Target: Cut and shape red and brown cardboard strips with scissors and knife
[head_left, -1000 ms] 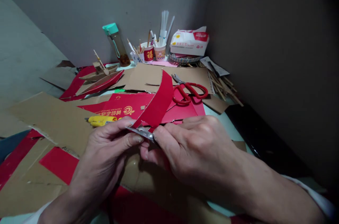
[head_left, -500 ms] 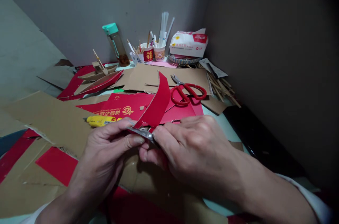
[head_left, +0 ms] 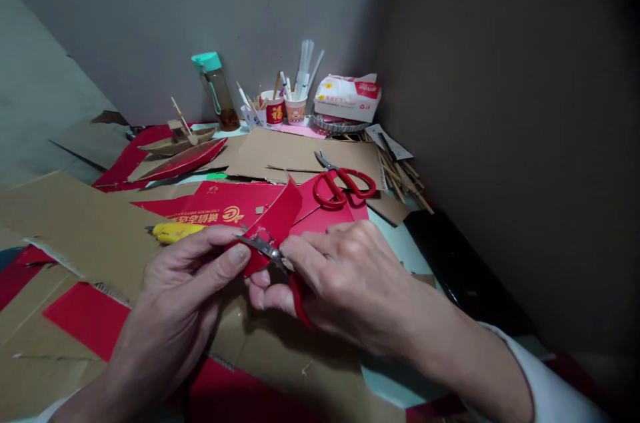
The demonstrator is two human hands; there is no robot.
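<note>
Between my two hands is a curved strip of red cardboard [head_left: 281,213], its pointed end reaching up and away from me. My left hand [head_left: 187,296] pinches the strip's near left edge between thumb and fingers. In my right hand [head_left: 345,276] is a pair of scissors [head_left: 299,303] with red handles, fingers wrapped round the grips. The grey blades lie across the red strip, their tips close to my left thumb. A second pair of red-handled scissors [head_left: 345,184] rests on the table beyond my right hand.
A yellow tool [head_left: 175,231], perhaps a glue pen, lies by my left hand. Cardboard sheets [head_left: 65,223] cover the left side. Small boat models [head_left: 187,159], a bottle [head_left: 220,93], cups [head_left: 275,109] and a tissue pack [head_left: 347,99] stand behind. Thin sticks [head_left: 405,173] lie at right.
The red strip has tipped lower, showing more of its near end under the blades. Red handles now show in my right hand. The whole view has shifted slightly.
</note>
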